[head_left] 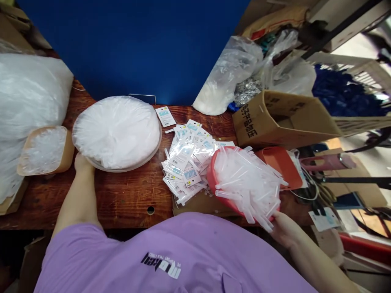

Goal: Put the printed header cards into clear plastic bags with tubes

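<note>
My left hand (82, 162) is at the near left rim of a round, clear plastic basin (131, 168), heaped with a mound of thin white plastic film (117, 132). Its fingers are partly hidden at the basin's edge but appear closed on the rim. On the right, my right hand (281, 228) grips the near right edge of a red basin (212, 175). That basin is piled with translucent white plastic tubes (247, 183), several overhanging the rim. Between the two basins lies a loose heap of small printed packets (186, 158) with white and blue cards.
A tan tub (65, 156) of clear plastic pieces and a large white bag (30, 89) stand at left. A blue panel (137, 49) rises behind the wooden table (128, 199). At right are a cardboard box (259, 122), a red container (275, 158) and plastic bags (226, 73).
</note>
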The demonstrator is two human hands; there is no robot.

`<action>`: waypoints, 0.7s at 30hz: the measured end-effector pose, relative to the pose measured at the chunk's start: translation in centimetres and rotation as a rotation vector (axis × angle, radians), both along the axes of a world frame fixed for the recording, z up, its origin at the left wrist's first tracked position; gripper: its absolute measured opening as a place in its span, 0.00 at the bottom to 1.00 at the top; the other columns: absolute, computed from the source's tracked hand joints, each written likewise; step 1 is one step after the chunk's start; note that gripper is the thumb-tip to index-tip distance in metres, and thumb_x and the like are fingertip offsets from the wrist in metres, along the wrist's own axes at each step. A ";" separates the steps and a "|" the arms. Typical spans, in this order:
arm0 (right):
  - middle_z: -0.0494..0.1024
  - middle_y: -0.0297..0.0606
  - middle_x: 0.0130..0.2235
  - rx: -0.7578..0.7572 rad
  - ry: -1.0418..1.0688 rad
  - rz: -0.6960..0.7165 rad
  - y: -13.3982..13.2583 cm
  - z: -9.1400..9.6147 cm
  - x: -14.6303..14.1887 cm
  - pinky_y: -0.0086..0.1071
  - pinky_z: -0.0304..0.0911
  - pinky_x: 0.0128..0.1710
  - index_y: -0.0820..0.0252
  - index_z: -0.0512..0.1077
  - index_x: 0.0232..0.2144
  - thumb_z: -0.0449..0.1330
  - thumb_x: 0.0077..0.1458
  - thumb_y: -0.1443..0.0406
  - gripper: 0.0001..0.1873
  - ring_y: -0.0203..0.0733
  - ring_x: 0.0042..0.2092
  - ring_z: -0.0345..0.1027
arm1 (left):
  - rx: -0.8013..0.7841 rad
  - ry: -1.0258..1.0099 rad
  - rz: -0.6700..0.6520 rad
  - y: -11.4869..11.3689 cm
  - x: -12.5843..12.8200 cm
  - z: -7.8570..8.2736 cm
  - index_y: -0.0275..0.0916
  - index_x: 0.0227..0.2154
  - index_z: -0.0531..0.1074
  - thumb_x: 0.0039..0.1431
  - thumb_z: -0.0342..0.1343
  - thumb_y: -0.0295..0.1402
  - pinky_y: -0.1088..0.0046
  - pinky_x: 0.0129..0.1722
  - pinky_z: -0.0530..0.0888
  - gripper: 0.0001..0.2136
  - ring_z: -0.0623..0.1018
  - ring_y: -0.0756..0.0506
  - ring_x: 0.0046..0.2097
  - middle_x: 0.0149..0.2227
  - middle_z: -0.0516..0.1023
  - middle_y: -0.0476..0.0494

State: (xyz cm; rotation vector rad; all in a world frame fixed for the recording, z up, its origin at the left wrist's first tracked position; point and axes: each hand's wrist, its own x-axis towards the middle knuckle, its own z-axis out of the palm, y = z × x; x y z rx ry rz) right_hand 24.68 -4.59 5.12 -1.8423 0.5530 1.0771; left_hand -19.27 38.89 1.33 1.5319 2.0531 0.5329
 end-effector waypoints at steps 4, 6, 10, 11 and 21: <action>0.74 0.34 0.18 0.043 -0.009 -0.027 -1.6 -0.3 1.1 0.26 0.64 0.16 0.58 0.72 0.26 0.55 0.41 0.76 0.12 0.40 0.20 0.70 | 0.096 0.253 0.013 -5.0 0.2 1.2 0.45 0.38 0.72 0.54 0.49 0.34 0.46 0.59 0.59 0.11 0.67 0.34 0.59 0.56 0.71 0.47; 0.75 0.34 0.18 0.070 -0.017 -0.049 -2.9 -0.6 2.0 0.26 0.63 0.15 0.60 0.73 0.28 0.53 0.42 0.77 0.13 0.40 0.19 0.69 | 0.157 0.312 -0.016 -8.9 0.3 1.9 0.52 0.44 0.71 0.57 0.45 0.37 0.51 0.59 0.62 0.15 0.67 0.37 0.60 0.57 0.70 0.54; 0.76 0.34 0.20 0.115 -0.027 -0.116 -6.1 -0.8 4.2 0.26 0.62 0.14 0.62 0.73 0.30 0.52 0.43 0.78 0.14 0.37 0.18 0.66 | 0.369 0.318 -0.170 -16.8 1.9 3.0 0.62 0.49 0.68 0.58 0.45 0.41 0.59 0.56 0.68 0.17 0.72 0.40 0.55 0.52 0.74 0.60; 0.76 0.35 0.20 0.124 -0.026 -0.133 -7.0 -0.8 4.9 0.26 0.61 0.14 0.63 0.73 0.31 0.52 0.43 0.78 0.14 0.37 0.17 0.65 | 0.431 0.267 -0.220 -18.3 3.0 3.1 0.62 0.48 0.70 0.57 0.47 0.41 0.59 0.54 0.70 0.17 0.75 0.40 0.52 0.49 0.76 0.58; 0.76 0.35 0.21 0.127 -0.119 -0.319 -16.8 -0.1 10.2 0.23 0.64 0.19 0.62 0.72 0.31 0.51 0.49 0.78 0.13 0.36 0.20 0.68 | -0.107 -0.374 -0.993 -26.1 33.8 4.9 0.42 0.34 0.76 0.54 0.56 0.30 0.67 0.49 0.70 0.05 0.76 0.42 0.44 0.39 0.78 0.43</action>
